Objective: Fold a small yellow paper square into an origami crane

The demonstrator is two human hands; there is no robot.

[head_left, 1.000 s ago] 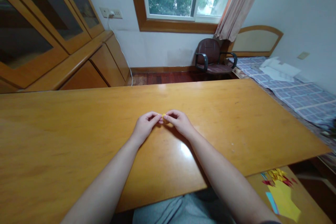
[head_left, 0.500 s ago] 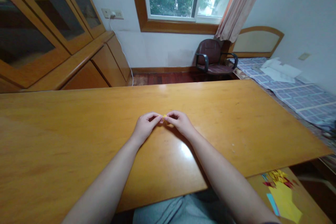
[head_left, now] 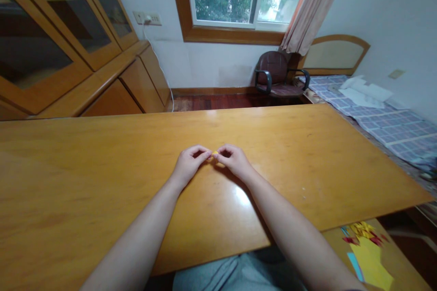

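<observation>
A small piece of yellow paper (head_left: 215, 153) is pinched between my two hands, just above the middle of the wooden table (head_left: 112, 177). My left hand (head_left: 193, 161) grips its left side between thumb and forefinger. From the right, my right hand (head_left: 234, 159) pinches it the same way. The fingertips of both hands almost meet and cover most of the piece, so its folded shape is too small to make out.
Beside the near right table corner, a lower surface bears yellow paper sheets (head_left: 370, 261), a light blue strip (head_left: 355, 266) and a pile of small yellow pieces (head_left: 362, 229) with red ones. Beyond the table stand an armchair (head_left: 275, 72), a bed (head_left: 385, 118) and a cabinet (head_left: 112, 91).
Both hands keep nearly the same place and pinch. The yellow paper shows at a slightly different angle between the fingertips.
</observation>
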